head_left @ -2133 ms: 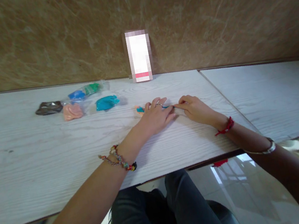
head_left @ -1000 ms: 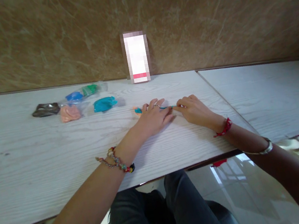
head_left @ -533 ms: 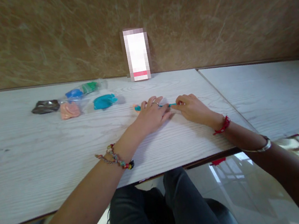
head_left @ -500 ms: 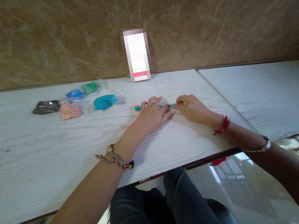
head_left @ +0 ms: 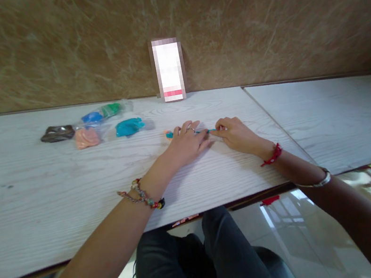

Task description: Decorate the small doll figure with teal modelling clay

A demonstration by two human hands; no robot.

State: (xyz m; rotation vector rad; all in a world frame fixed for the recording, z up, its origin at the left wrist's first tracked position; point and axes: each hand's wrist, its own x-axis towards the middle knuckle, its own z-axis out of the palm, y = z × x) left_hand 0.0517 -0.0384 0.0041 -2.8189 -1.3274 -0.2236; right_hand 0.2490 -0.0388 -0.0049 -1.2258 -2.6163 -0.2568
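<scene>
Versus two seconds ago, more teal strand (head_left: 210, 130) shows past the left hand's (head_left: 188, 142) index fingertip, toward 3 o'clock — work seems focused on that end. Right hand (head_left: 236, 132): thumb and index look pinched on it, rest curled. Left: fingers spread, gripping nothing, resting over the strand. Teal-and-peach piece (head_left: 169, 135) at its 10 o'clock — any join hidden.

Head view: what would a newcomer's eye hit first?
Probably the pixelated white rectangle, glaring in front of the brown wall, above centre. Then the brown packet, pink packet, blue packet, green packet and teal packet on the pale table, to the left. Near mid-picture, the left hand and right hand are at a thin teal strand.
</scene>
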